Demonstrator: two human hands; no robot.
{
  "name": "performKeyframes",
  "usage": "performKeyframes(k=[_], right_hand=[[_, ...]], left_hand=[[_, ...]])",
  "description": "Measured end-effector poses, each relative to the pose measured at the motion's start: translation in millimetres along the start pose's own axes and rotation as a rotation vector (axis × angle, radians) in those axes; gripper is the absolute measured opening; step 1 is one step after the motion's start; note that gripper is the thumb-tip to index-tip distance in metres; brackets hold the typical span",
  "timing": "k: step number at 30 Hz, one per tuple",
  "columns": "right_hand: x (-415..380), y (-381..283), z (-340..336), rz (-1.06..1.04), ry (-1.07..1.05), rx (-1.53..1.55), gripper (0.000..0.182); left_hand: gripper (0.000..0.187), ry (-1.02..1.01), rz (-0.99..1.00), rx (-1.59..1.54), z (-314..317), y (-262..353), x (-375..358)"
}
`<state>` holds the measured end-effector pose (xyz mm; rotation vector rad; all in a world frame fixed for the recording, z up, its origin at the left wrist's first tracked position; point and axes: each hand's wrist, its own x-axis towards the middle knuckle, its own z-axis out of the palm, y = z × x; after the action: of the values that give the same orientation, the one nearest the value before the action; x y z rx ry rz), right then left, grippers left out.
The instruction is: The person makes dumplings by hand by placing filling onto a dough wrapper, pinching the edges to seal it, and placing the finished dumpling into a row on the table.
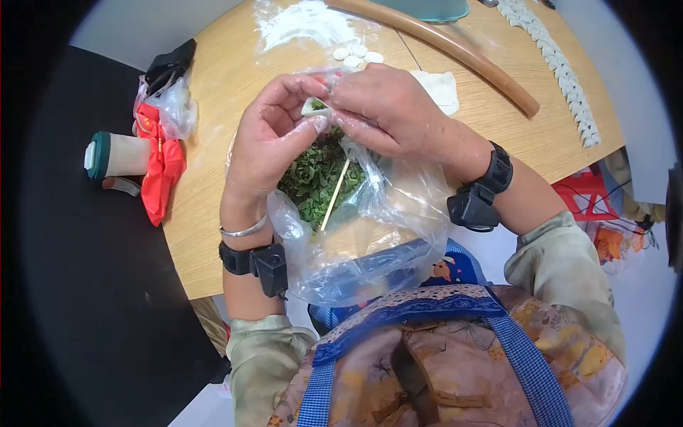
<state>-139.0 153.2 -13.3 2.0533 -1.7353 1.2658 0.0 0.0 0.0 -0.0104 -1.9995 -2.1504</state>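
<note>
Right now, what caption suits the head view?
Two bare hands pinch a small white dough wrapper above chopped green leaves in clear plastic.

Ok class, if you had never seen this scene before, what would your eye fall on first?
Probably the left hand and right hand, pinching a small white wrapper with green inside, above chopped greens in clear plastic. Next comes the long brown rolling pin slanting across the table beyond the right hand. A line of pleated white pieces also stands out, curving along the table's right side.
</note>
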Motion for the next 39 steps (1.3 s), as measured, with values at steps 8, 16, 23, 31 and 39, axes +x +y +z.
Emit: performKeyframes(k=[8, 16, 23, 31, 39], right_hand=[[1.4, -4.5, -5.3, 0.067, -0.052, -0.02, 0.02], [1.7, -5.5, -3.6, 0.076, 0.009, -0.01, 0.02], [0.5, -2.7, -0.2, 0.04, -0.029, -0.04, 0.015], [1.2, -4.5, -2.6, 0.094, 0.038, -0.025, 0.013], [1.0, -3.9, 0.1, 0.07, 0.097, 0.051, 0.017]], left_hand=[[0.029, 0.053, 0.024, -0.008, 1.8, -0.3, 1.1], [0.03, 0.029, 0.006, 0.053, 2.4, 0.6, 0.6], [0.029, 0.057, -0.022, 0.063, 3.9, 3.0, -0.4], [0.032, 0.114, -0.032, 0.012, 6.6, -1.2, 2.6], [0.027, 0.099, -0.004, 0.026, 4.8, -3.8, 1.1]])
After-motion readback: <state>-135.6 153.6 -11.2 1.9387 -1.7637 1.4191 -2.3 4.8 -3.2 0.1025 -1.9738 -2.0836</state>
